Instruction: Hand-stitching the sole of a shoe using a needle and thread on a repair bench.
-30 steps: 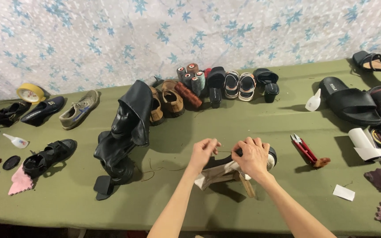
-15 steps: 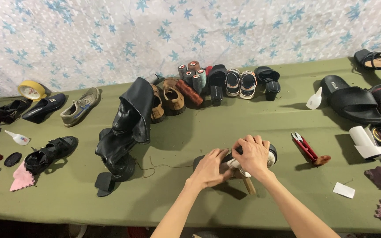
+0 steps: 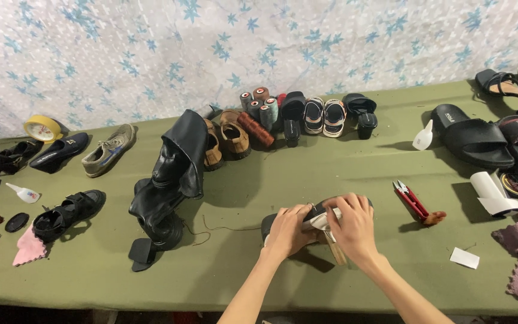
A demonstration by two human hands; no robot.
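Both hands closed on a dark heeled sandal (image 3: 307, 219) lying on the green desk (image 3: 331, 174): the left hand (image 3: 287, 230) clasped its toe end, the right hand (image 3: 351, 225) wrapped its pale strap. The sandal lay well right of the tall black boot (image 3: 169, 180) and left of red-handled snips (image 3: 412, 201). Thread spools (image 3: 258, 105) stood behind.

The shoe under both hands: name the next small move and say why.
Probably keep the left hand pressing the shoe down while the right hand works the pale strap. Both hands already cover the shoe on the green table, and the strap sits pinched between them, so shifting grip seems needless.
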